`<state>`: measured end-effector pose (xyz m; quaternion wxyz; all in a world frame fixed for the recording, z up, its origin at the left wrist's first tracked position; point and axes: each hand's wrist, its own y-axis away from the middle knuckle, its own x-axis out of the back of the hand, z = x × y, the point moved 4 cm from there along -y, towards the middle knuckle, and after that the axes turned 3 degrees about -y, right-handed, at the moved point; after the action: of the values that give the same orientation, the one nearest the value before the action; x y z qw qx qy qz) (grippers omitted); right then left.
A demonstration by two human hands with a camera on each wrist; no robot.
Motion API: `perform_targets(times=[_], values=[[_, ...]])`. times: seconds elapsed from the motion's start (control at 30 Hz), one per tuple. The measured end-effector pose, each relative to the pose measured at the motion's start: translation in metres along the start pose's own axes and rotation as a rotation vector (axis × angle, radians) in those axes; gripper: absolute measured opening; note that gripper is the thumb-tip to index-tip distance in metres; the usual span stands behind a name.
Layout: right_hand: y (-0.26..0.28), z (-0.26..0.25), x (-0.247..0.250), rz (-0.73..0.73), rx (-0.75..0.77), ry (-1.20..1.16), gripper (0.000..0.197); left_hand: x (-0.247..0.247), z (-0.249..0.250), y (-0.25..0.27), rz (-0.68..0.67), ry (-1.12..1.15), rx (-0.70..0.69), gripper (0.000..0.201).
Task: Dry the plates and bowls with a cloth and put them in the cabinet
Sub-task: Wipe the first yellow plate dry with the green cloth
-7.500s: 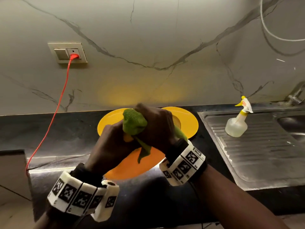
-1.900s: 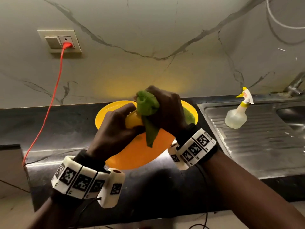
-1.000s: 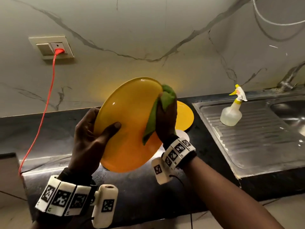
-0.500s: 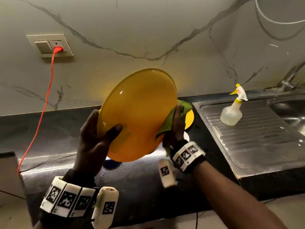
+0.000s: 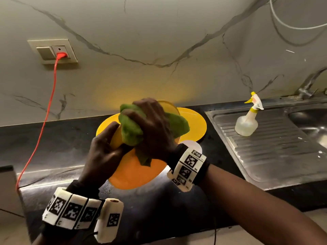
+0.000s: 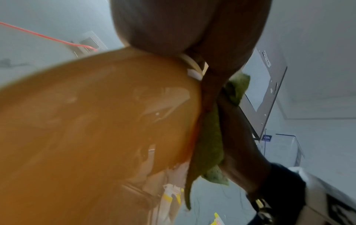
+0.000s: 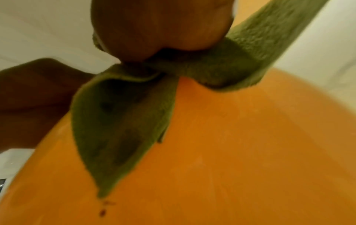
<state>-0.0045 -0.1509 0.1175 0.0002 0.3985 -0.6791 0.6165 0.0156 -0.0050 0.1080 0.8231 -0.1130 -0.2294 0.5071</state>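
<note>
My left hand [image 5: 104, 152] grips the left edge of an orange plate [image 5: 134, 174], thumb on its upper face, holding it tilted just above the black counter [image 5: 53, 147]. My right hand [image 5: 152, 128] clutches a bunched green cloth [image 5: 131, 131] and presses it onto the plate's far part. In the left wrist view, the plate [image 6: 86, 129] fills the frame with the cloth [image 6: 210, 144] along its edge. In the right wrist view, the cloth [image 7: 119, 121] hangs over the plate [image 7: 231, 152]. A yellow plate [image 5: 196, 124] lies on the counter behind.
A white round dish [image 5: 192, 147] shows partly under my right wrist. A steel sink drainboard [image 5: 274, 152] with a spray bottle [image 5: 247, 122] on it sits to the right. A red cable [image 5: 44, 121] runs from the wall socket [image 5: 53, 51] down across the counter's left end.
The plate was held up with its underside toward me and the cloth at its right edge. It has come down and tipped flatter over the counter, and the cloth now sits on its upper face.
</note>
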Motion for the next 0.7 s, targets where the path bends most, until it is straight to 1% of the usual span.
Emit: perform_targets(times=[0.03, 0.07, 0.1, 0.13, 0.17, 0.23, 0.27, 0.3, 0.33, 0.37, 0.43, 0.47, 0.53, 0.6, 0.63, 0.67, 0.7], values=[[0.0, -0.001, 0.0, -0.053, 0.034, 0.013, 0.043, 0.001, -0.002, 0.001, -0.007, -0.007, -0.006, 0.031], [-0.002, 0.004, 0.0, -0.106, 0.033, 0.023, 0.042, 0.004, -0.006, 0.002, -0.006, -0.021, 0.005, 0.031], [-0.004, 0.014, 0.001, -0.139, -0.015, -0.002, 0.041, 0.007, -0.01, 0.003, -0.003, -0.043, 0.021, 0.036], [-0.007, 0.026, 0.005, -0.145, -0.102, -0.091, 0.038, 0.011, -0.012, 0.004, 0.006, -0.068, 0.036, 0.041], [-0.006, 0.043, 0.01, -0.13, -0.237, -0.233, 0.034, 0.016, -0.012, 0.004, 0.014, -0.076, 0.05, 0.041], [0.004, 0.072, 0.026, -0.081, -0.57, -0.572, 0.021, 0.028, -0.003, 0.002, 0.002, -0.036, 0.042, 0.027], [0.014, 0.084, 0.033, -0.098, -0.701, -0.665, 0.015, 0.034, 0.003, 0.0, -0.015, -0.006, 0.027, 0.029], [0.023, 0.091, 0.04, -0.144, -0.784, -0.678, 0.012, 0.039, 0.009, -0.003, -0.03, 0.009, 0.016, 0.032], [0.033, 0.094, 0.044, -0.185, -0.825, -0.682, 0.013, 0.044, 0.012, -0.005, -0.04, 0.008, 0.007, 0.034], [0.041, 0.093, 0.05, -0.195, -0.837, -0.706, 0.015, 0.047, 0.012, -0.009, -0.051, -0.009, 0.001, 0.034], [0.046, 0.083, 0.06, -0.126, -0.824, -0.795, 0.017, 0.05, 0.008, -0.012, -0.017, -0.072, 0.011, 0.032], [0.046, 0.076, 0.066, -0.075, -0.797, -0.825, 0.015, 0.051, 0.003, -0.013, 0.025, -0.128, 0.015, 0.036], [0.038, 0.063, 0.078, 0.008, -0.705, -0.777, 0.009, 0.052, -0.009, -0.015, 0.133, -0.258, -0.002, 0.046], [0.033, 0.055, 0.087, 0.104, -0.63, -0.669, 0.015, 0.052, -0.019, -0.016, 0.242, -0.34, -0.01, 0.066], [0.031, 0.053, 0.09, 0.169, -0.59, -0.605, 0.014, 0.049, -0.022, -0.015, 0.272, -0.32, 0.008, 0.078], [0.031, 0.051, 0.094, 0.232, -0.549, -0.527, 0.012, 0.043, -0.023, -0.016, 0.266, -0.262, 0.041, 0.089], [0.032, 0.046, 0.095, 0.276, -0.499, -0.445, 0.013, 0.034, -0.022, -0.015, 0.233, -0.174, 0.079, 0.096]])
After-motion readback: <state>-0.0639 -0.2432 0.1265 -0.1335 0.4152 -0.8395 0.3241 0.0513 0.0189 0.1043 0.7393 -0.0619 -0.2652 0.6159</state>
